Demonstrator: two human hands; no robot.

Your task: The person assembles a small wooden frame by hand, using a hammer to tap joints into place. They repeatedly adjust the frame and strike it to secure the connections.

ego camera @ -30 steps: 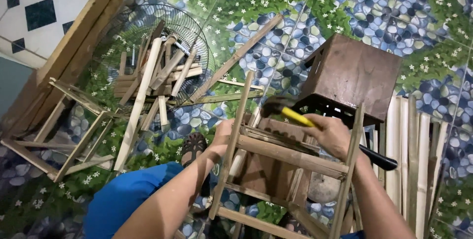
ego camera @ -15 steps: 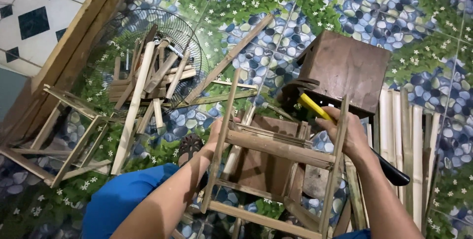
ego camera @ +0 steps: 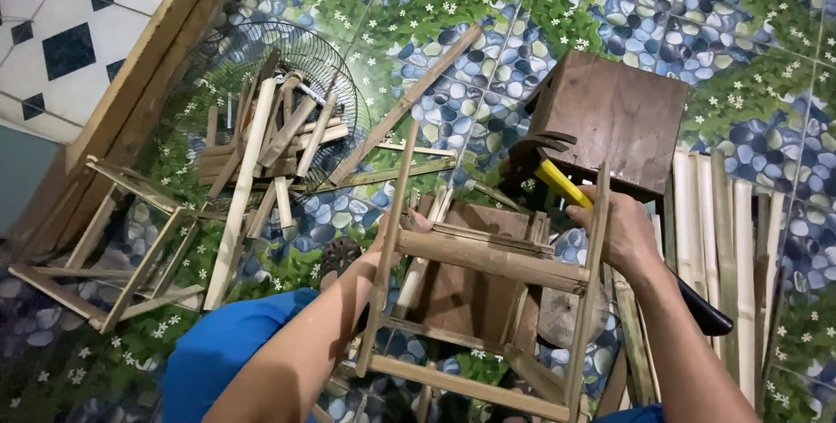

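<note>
Left hand (ego camera: 396, 236) clamped round rectangular bamboo-slat frame (ego camera: 488, 262); right hand (ego camera: 618, 227) fist-tight on yellow-handled black claw hammer (ego camera: 557, 175) over brown wooden stool (ego camera: 614, 118).

Pebble-and-leaf patterned floor (ego camera: 418, 5), strewn with bamboo sticks (ego camera: 261, 153) over a wire fan guard (ego camera: 335, 66), bamboo frames (ego camera: 113, 240), a dark wooden stool (ego camera: 614, 118), bamboo slats (ego camera: 740, 249).

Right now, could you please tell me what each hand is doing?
Left hand: closed on the bamboo frame.
Right hand: closed on the hammer.

Bamboo frame (ego camera: 488, 257) – stool (ego camera: 614, 118) crowd hands.
</note>
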